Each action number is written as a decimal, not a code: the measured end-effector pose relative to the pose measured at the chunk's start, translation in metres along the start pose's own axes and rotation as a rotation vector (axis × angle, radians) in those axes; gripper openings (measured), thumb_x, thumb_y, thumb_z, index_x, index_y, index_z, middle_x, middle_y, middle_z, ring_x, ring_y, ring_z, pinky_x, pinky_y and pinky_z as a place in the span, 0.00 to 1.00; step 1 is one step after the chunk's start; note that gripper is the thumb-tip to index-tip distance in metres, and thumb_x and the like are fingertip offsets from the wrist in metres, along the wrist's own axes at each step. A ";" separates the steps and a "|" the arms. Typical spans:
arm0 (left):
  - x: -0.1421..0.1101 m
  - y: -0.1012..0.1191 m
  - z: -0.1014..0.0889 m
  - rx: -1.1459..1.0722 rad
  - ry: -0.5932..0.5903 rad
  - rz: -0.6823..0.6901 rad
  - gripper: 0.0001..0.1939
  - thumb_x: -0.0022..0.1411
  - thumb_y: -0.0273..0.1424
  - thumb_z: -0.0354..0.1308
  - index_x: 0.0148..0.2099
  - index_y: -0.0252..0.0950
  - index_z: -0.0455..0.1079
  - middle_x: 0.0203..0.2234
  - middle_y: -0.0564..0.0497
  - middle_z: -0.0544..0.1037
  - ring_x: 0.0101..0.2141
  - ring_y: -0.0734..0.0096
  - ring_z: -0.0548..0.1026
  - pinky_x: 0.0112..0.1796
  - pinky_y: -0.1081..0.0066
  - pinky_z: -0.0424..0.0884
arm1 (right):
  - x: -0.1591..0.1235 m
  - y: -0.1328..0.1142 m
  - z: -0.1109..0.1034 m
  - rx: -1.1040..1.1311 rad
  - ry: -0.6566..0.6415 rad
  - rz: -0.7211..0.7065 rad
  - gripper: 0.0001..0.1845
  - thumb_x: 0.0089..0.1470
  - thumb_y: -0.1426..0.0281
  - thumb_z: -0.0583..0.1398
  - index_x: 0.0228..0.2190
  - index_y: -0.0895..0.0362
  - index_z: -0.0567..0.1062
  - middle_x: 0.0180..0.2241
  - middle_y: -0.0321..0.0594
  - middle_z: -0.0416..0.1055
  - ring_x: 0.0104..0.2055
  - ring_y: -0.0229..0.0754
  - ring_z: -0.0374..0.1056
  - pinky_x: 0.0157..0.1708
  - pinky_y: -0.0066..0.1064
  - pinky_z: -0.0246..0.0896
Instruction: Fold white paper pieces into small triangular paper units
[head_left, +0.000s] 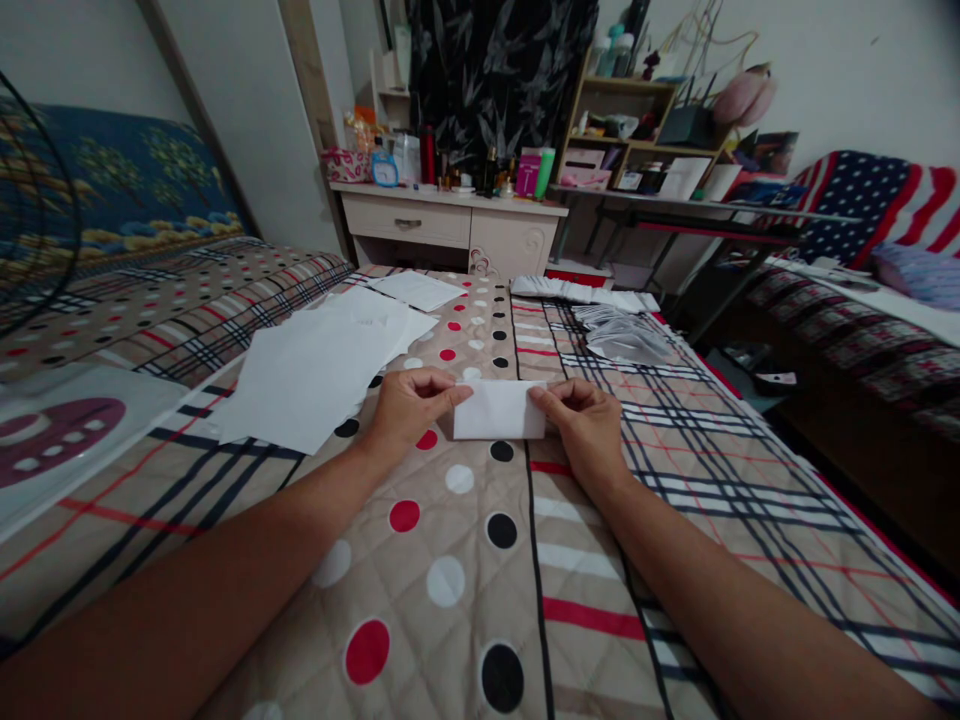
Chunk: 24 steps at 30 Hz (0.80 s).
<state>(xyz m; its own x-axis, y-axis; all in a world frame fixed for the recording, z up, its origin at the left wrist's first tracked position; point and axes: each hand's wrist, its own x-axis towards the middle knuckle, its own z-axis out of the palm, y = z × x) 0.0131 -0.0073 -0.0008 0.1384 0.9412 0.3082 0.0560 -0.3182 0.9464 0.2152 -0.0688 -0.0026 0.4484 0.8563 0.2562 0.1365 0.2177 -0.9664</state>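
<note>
One small white rectangular paper [499, 412]: held low over the quilted bedspread [405, 600], between both hands, long edges running left to right; contact with the bedspread cannot be confirmed.
Left hand [403, 408]: fingers closed on the paper's left end, thumb on the near face.
Right hand [592, 425]: fingers clamped on the right end, thumb likewise in front; the opposed grips probably keep the piece straight and level.
Loose white paper sheets [315, 365]: spread in an overlapping pile, left of the hands, apparently within easy reach.
Silvery-white flat pieces [626, 335]: fanned beyond the right hand, presumably grouped apart from the sheets; material unclear.
Long white strip-shaped bundle [581, 291]: just beyond them.
White wooden dresser [409, 222]: past the bedspread's far end.
</note>
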 end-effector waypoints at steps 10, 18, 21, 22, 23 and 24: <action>-0.001 0.002 0.001 0.037 0.013 0.033 0.10 0.44 0.35 0.70 0.24 0.34 0.74 0.25 0.50 0.80 0.27 0.72 0.75 0.29 0.73 0.71 | 0.000 -0.004 0.001 0.034 0.002 -0.006 0.14 0.39 0.66 0.70 0.19 0.57 0.71 0.24 0.36 0.72 0.26 0.36 0.65 0.25 0.27 0.59; 0.000 -0.001 0.001 0.003 0.018 0.018 0.12 0.43 0.36 0.70 0.24 0.34 0.73 0.25 0.51 0.79 0.27 0.73 0.75 0.29 0.73 0.72 | 0.000 -0.001 0.002 0.054 -0.015 -0.049 0.14 0.40 0.65 0.70 0.18 0.57 0.71 0.24 0.36 0.72 0.26 0.35 0.65 0.26 0.26 0.60; -0.001 0.000 0.001 0.013 0.025 0.015 0.12 0.43 0.36 0.70 0.24 0.34 0.73 0.25 0.51 0.79 0.26 0.73 0.75 0.29 0.73 0.72 | 0.000 -0.001 0.002 0.049 -0.010 -0.045 0.14 0.39 0.66 0.70 0.18 0.57 0.71 0.24 0.35 0.72 0.26 0.35 0.65 0.26 0.26 0.60; -0.001 0.001 0.001 0.012 0.028 0.015 0.12 0.43 0.36 0.70 0.24 0.34 0.73 0.24 0.51 0.79 0.26 0.73 0.75 0.29 0.73 0.72 | 0.000 -0.001 0.002 0.046 -0.006 -0.043 0.14 0.39 0.66 0.70 0.18 0.57 0.71 0.24 0.35 0.72 0.26 0.35 0.65 0.26 0.26 0.60; -0.001 0.001 0.002 0.008 0.030 0.015 0.12 0.43 0.35 0.70 0.24 0.34 0.73 0.24 0.51 0.79 0.26 0.73 0.75 0.28 0.74 0.71 | 0.000 -0.002 0.002 0.042 -0.003 -0.042 0.14 0.39 0.67 0.70 0.18 0.57 0.71 0.24 0.35 0.72 0.27 0.35 0.65 0.26 0.26 0.60; -0.001 0.001 0.002 0.004 0.030 0.015 0.12 0.43 0.35 0.70 0.23 0.34 0.73 0.24 0.51 0.79 0.26 0.73 0.75 0.28 0.74 0.71 | 0.000 -0.002 0.002 0.039 0.000 -0.040 0.14 0.39 0.67 0.70 0.18 0.57 0.71 0.24 0.35 0.72 0.27 0.35 0.66 0.27 0.26 0.60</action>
<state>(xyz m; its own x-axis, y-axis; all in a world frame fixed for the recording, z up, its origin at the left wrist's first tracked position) 0.0149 -0.0090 0.0000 0.1098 0.9393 0.3250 0.0578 -0.3325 0.9413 0.2130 -0.0682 -0.0010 0.4431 0.8466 0.2947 0.1195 0.2701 -0.9554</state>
